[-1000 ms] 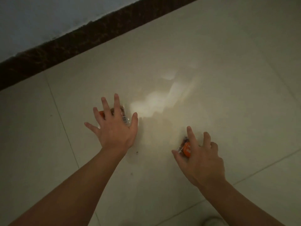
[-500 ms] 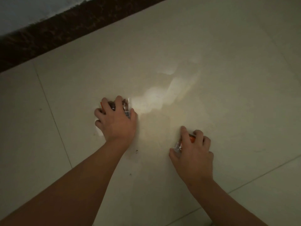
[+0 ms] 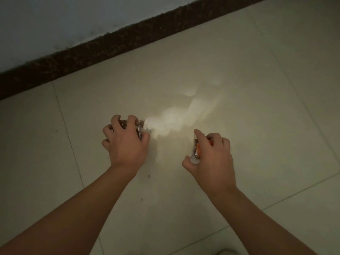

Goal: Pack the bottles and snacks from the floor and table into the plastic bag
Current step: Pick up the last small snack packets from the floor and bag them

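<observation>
Left grip: our left hand [image 3: 127,144] has its fingers curled tight around a small clear snack packet [image 3: 141,126] on the floor [image 3: 239,80].
Right grip: our right hand [image 3: 211,159] pinches a second packet with orange print [image 3: 197,150], thumb against fingers.
Handling: both packets look light, soft and crinkly, probably slippery; a hold across the middle seems safest.
Surroundings: pale glossy tiles, a dark skirting strip [image 3: 110,46] along the wall.
Bag: not in view.
</observation>
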Available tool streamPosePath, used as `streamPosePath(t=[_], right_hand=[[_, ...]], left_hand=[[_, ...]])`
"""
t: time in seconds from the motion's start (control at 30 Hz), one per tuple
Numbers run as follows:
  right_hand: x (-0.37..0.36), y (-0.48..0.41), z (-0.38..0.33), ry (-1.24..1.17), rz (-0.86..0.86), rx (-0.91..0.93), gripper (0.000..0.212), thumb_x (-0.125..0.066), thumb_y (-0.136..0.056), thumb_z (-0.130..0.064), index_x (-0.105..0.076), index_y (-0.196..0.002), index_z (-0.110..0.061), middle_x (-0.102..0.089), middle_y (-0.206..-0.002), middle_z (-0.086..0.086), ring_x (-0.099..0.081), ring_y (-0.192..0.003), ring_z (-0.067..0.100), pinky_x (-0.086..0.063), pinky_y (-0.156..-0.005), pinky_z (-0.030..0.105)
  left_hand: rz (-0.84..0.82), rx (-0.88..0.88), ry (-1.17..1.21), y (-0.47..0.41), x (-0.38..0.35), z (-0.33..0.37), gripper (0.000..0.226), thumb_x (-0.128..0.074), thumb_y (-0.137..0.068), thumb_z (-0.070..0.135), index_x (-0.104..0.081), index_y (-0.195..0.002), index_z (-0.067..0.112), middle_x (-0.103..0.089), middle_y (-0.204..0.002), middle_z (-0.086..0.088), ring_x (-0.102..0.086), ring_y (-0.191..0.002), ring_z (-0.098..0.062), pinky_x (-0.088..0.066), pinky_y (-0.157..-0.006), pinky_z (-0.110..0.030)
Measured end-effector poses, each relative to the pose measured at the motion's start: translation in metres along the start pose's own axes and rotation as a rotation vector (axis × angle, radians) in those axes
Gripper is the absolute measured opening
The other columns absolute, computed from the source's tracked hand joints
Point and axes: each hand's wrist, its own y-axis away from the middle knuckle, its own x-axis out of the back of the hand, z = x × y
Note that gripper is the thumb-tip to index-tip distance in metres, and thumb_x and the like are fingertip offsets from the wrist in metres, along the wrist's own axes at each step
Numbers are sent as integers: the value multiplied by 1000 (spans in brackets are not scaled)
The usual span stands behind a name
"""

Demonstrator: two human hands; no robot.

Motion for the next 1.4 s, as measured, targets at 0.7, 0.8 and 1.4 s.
streamPosePath(t=[0.7, 0.8, 1.4], right_hand=[[385, 56, -160, -18, 109, 188, 70, -71, -82, -42, -46, -146, -30, -54, -123, 6, -45, -117, 30, -53, -87, 46], [444, 75, -183, -37, 162, 184, 70, -72, -81, -43, -50, -146, -29, -55, -121, 6, -47, -116, 30, -53, -85, 44], [722, 229, -330, -68, 296, 266, 73, -81, -73, -43, -56, -141, -29, -57, -115, 4, -47, -111, 29, -54, -89, 47]], left_hand=[[67, -35, 105, 57, 403, 143, 37, -63, -88, 37, -55, -123, 29, -37, -149, -10, -33, -130, -38, -34, -102, -56], [101, -44, 146, 65, 464, 163, 38, -64, -85, 37, -57, -122, 29, -39, -146, -9, -36, -128, -39, -37, -101, -55], [250, -144, 123, 201, 790, 195, 40, -63, -85, 42, -56, -123, 30, -37, -145, -5, -34, -124, -35, -38, -94, -53]])
